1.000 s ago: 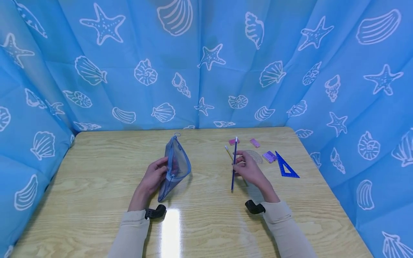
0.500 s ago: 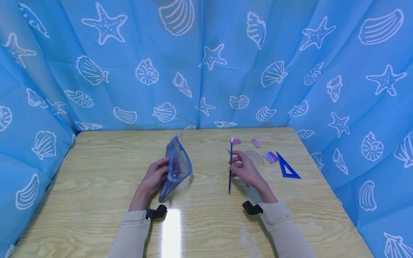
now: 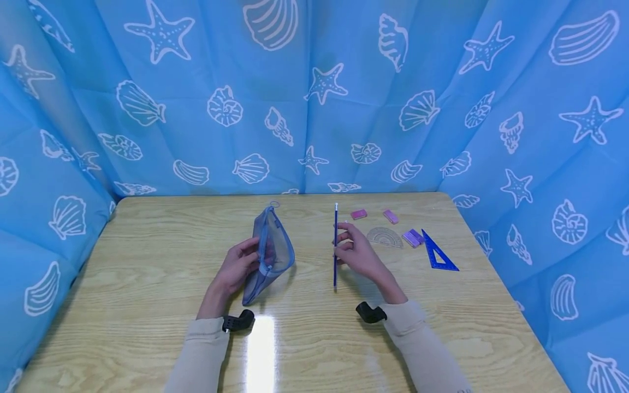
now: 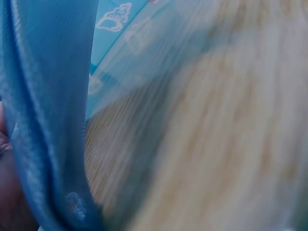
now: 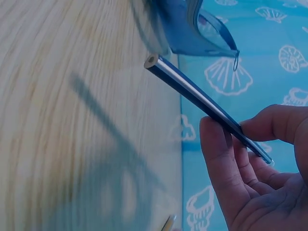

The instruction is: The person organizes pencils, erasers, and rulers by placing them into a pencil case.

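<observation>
My left hand (image 3: 239, 266) grips the left side of a blue mesh zip pencil case (image 3: 280, 245), whose mouth gapes open toward the right. In the left wrist view the case's blue edge (image 4: 43, 120) fills the left side. A dark blue pencil (image 3: 336, 273) is pinched upright between the thumb and fingers of my right hand (image 3: 361, 254), above the table and apart from the case. Its flat, unsharpened end (image 5: 153, 61) points toward the camera in the right wrist view. Another pencil (image 5: 168, 224) barely shows at that view's bottom edge, the rest being out of sight.
Right of my right hand lie a clear protractor (image 3: 385, 237), a purple sharpener-like block (image 3: 413, 237) and a blue set square (image 3: 439, 254). Two pink erasers (image 3: 358, 214) are farther back. A blue shell-patterned curtain (image 3: 304, 98) hangs behind the wooden table (image 3: 147, 262).
My right hand has moved left with the blue pencil, closer to the case, uncovering the protractor. The pencil has turned more upright. My left hand and the case have stayed nearly still.
</observation>
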{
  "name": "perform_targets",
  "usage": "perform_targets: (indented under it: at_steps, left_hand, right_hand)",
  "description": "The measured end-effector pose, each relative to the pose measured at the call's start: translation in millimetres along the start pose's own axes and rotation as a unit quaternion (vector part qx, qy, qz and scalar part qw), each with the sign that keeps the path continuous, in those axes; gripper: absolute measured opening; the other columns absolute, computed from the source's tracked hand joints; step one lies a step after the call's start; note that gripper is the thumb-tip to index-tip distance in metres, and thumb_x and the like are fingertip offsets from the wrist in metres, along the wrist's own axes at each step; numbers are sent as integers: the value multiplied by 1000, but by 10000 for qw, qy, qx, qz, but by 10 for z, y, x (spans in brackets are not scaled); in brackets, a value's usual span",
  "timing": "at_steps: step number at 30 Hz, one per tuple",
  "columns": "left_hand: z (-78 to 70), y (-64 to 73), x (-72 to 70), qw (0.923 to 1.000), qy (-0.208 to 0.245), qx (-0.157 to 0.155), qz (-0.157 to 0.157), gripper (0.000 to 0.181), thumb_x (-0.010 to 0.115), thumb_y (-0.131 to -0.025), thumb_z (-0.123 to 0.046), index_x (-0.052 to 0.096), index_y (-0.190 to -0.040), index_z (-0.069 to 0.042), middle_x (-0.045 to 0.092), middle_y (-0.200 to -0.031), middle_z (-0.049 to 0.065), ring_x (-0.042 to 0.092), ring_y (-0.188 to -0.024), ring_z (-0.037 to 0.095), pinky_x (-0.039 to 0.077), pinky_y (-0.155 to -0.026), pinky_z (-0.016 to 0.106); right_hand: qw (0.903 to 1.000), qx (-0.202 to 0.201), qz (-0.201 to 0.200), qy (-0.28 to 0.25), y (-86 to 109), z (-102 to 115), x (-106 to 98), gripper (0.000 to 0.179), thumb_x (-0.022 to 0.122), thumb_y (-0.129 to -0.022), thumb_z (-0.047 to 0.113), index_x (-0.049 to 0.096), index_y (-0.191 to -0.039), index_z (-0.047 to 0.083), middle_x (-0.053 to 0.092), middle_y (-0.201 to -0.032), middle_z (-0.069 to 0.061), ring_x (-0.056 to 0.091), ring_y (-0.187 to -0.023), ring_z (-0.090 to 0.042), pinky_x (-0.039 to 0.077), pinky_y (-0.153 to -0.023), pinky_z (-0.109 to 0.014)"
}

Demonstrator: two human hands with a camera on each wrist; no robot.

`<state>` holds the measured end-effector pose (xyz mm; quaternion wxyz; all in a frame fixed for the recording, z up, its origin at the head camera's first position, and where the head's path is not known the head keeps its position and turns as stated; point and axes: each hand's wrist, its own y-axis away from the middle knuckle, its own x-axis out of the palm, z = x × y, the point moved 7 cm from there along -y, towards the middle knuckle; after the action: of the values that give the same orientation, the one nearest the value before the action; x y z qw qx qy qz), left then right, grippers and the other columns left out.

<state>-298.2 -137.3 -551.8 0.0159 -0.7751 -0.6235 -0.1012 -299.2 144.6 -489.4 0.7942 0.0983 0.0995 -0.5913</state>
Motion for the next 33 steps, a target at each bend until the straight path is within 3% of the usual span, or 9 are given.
perform_targets:
  at_steps: [6,9,14,21,29,33]
  left_hand:
    - [-2,0,11,10000,8,28,76,49,44,-99,10,41,-147,10,59,-136,25,67,-105,11,59,-92,30]
    - [-9,-9,14,9999,25,63,118,48,47,-98,9,43,-146,9,60,-134,24,68,-106,13,59,-93,31]
    - [-19,-12,22,9997,-14,119,199,47,52,-97,8,46,-144,9,66,-126,18,69,-103,13,60,-90,31]
    - [-52,21,21,9995,-40,131,289,48,51,-96,10,45,-144,11,61,-130,28,69,-104,14,60,-93,34]
    - [-107,52,-23,9985,-530,35,116,49,53,-97,6,47,-145,7,57,-137,32,69,-108,17,60,-91,30]
    - [-139,72,-32,9974,-726,12,28,49,55,-97,4,48,-146,5,56,-138,31,68,-113,26,60,-90,30]
  right_hand:
    - [9997,-204,8,93,-64,121,152,59,54,-95,-6,34,-151,-4,53,-114,-21,63,-84,-17,64,-77,-49]
    - [9994,-315,-28,120,-89,186,230,60,54,-95,-5,34,-152,-2,53,-115,-21,64,-88,-22,63,-79,-52]
    - [9983,-530,-177,168,-130,302,327,60,55,-95,-4,36,-152,1,54,-117,-22,64,-92,-27,65,-76,-42]
    - [9944,-948,-447,-116,-184,489,426,58,57,-95,-8,39,-149,1,57,-114,-24,65,-86,-21,65,-72,-37]
    - [9950,-882,-361,-299,-272,568,560,62,56,-95,-8,34,-152,-1,53,-120,-28,64,-95,-36,64,-79,-50]
    - [9950,-874,-375,-290,-295,585,638,62,57,-96,-6,34,-153,3,52,-122,-26,64,-96,-36,63,-80,-52]
